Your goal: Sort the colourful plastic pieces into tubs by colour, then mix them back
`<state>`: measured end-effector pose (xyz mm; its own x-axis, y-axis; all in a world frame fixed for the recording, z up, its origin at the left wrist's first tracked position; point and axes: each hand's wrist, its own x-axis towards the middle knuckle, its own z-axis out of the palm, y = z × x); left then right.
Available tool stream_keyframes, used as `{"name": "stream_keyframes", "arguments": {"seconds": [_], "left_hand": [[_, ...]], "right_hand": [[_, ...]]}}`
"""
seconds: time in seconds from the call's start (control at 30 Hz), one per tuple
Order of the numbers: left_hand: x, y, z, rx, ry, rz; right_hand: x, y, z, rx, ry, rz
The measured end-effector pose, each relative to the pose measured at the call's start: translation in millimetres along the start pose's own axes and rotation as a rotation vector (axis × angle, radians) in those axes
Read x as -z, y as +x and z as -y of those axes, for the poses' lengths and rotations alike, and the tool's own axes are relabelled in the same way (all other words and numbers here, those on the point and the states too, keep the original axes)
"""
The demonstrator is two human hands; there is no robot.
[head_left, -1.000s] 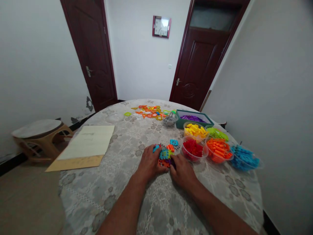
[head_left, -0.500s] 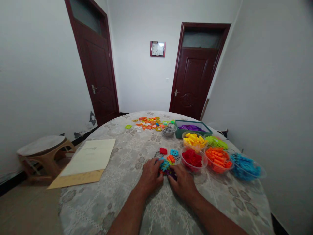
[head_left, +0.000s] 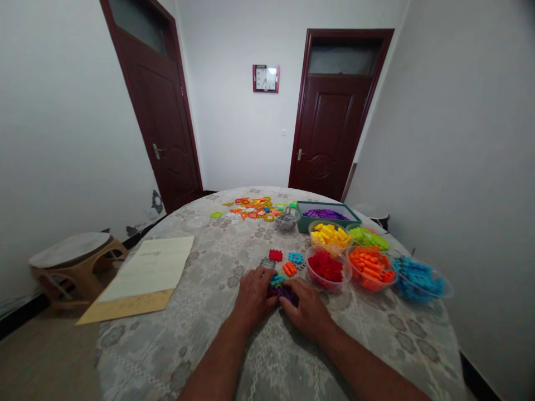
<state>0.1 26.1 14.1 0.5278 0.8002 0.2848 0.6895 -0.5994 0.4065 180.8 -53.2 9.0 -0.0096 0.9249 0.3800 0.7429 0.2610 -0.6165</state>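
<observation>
A small assembly of interlocking plastic building pieces point(head_left: 276, 280), blue with purple and some yellow-green, sits between my two hands low over the table. My left hand point(head_left: 254, 292) closes on its left side, fingers over the blue part. On the right, my right hand point(head_left: 307, 303) grips the purple part with thumb and fingers; much of the assembly is hidden by the fingers. Just beyond lie a red square piece point(head_left: 276, 255), a blue square piece point(head_left: 295, 257), orange pieces point(head_left: 289, 268) and a grey piece point(head_left: 267, 262).
Clear bowls hold red point(head_left: 326, 267), orange point(head_left: 371, 267), blue point(head_left: 420, 281), yellow point(head_left: 331, 236) and green pieces point(head_left: 368, 238). A green box point(head_left: 307, 224) contains purple pieces. Loose orange pieces point(head_left: 253, 209) lie at the back beside a bowl of grey pieces point(head_left: 287, 218). Paper sheets point(head_left: 146, 267) lie left.
My right hand has come further over the assembly, closer to my left hand, and more purple shows at its fingers. The whole view has shifted slightly.
</observation>
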Motion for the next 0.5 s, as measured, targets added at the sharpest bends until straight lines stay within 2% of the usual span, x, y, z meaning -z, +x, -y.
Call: {"name": "stream_keyframes", "arguments": {"seconds": [0.33,0.5], "left_hand": [[1.1,2,1,-0.025,0.076,0.005],[1.8,3,4,-0.047,0.033,0.001]], "right_hand": [[7,0,5,-0.033,0.140,-0.020],[14,1,7,-0.090,0.225,-0.056]]}}
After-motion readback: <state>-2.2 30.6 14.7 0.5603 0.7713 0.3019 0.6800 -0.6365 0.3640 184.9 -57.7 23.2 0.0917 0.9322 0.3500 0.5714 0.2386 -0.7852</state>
